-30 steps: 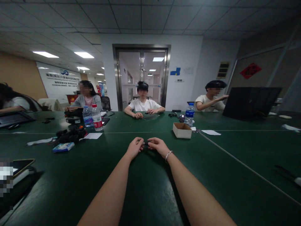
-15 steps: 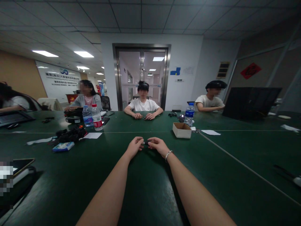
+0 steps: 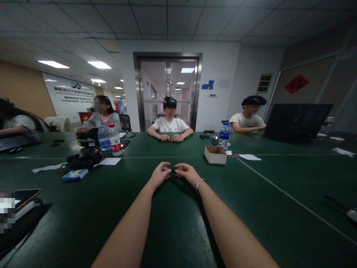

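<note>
A small, dark, stubby object sits between my two hands, just above or on the green table. It is too small to name. My right hand, with a silver bracelet at the wrist, pinches it from the right between thumb and fingers. From the left, my left hand holds its other end with the thumb tip and curled fingers, the index finger arched above. The fingertips partly cover the object.
An open cardboard box stands ahead on the right, near a blue-capped water bottle. Left are two bottles, black gear, a blue-white packet and paper. Across the green table a person sits; others sit either side.
My left index finger has lifted and opened away from the thumb, and the light bit at the object's left end no longer shows. The person opposite has shifted their hands slightly.
</note>
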The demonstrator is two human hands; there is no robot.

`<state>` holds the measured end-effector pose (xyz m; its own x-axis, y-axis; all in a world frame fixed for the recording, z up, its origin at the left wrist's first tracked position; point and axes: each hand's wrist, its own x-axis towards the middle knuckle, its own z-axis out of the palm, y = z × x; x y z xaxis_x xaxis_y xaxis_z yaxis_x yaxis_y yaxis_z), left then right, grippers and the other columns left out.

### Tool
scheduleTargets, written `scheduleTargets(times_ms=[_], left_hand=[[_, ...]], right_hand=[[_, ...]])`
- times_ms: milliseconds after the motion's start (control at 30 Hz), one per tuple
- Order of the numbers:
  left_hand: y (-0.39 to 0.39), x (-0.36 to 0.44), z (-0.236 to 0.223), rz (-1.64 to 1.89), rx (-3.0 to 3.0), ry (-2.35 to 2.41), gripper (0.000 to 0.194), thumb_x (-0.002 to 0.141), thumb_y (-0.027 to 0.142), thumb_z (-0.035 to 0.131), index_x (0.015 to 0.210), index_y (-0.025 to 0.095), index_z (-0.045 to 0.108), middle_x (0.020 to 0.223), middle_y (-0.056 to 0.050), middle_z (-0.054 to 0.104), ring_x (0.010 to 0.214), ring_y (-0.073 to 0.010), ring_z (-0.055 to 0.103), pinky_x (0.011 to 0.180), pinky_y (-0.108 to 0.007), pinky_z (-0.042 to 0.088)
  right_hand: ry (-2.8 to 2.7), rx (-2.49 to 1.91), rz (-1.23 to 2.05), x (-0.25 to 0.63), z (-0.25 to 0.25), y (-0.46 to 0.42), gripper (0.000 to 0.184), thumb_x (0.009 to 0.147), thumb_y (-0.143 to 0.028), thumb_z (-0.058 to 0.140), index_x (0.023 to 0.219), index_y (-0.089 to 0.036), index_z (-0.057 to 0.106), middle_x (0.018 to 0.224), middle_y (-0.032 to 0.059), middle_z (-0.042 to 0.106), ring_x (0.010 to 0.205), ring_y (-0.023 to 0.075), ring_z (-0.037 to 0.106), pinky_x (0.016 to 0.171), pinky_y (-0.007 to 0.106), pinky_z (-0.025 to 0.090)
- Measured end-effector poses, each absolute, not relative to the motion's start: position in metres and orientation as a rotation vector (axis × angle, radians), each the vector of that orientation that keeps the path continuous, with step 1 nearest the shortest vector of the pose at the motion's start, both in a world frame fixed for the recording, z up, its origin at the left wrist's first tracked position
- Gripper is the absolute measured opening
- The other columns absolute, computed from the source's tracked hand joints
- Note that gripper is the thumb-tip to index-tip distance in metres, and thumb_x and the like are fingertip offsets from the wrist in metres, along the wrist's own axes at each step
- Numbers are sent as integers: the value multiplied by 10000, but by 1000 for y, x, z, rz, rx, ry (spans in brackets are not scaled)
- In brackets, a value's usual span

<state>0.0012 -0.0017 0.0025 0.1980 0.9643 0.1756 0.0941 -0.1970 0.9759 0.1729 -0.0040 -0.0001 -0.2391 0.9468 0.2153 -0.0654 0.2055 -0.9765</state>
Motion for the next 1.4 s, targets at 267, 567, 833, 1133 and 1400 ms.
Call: scheduleTargets(times_ms=[267,567,833,1133,1400], left_hand=[[2,0,-2,1144,1572,1068,360,738,272,535,1083,171,502,678,17,525,492,-68,446,467,-175,331],[7,-2,-9,1073,1640,1069,365,805,411,442,1053,162,543,583,17,491,485,-91,430,460,-190,309],[7,0,-8,1119,1610,1072,433,773,484,473,1043,153,540,573,23,480,475,-88,421,474,-195,307],[8,-2,-8,1113,1617,1096,406,808,469,401,1023,161,555,595,15,487,475,-92,421,469,-203,317],[4,-1,-6,1106,1648,1082,372,821,408,406,1093,179,516,611,20,492,466,-83,426,462,-193,323]], right_hand=[[-1476,-897,1251,173,3,-7,379,583,-293,754,906,-140,627,693,9,617,646,127,590,605,244,455],[-1463,-892,1283,173,2,-5,399,556,-279,768,897,-145,612,718,10,623,674,137,599,610,245,457],[-1454,-900,1265,173,2,-6,382,554,-263,764,887,-150,615,731,13,617,667,138,601,603,246,458],[-1468,-900,1256,174,0,-4,374,573,-269,755,899,-152,615,735,15,619,674,139,597,609,250,463],[-1457,-898,1261,174,0,-4,365,576,-243,747,901,-149,612,726,10,617,669,135,596,609,244,458]])
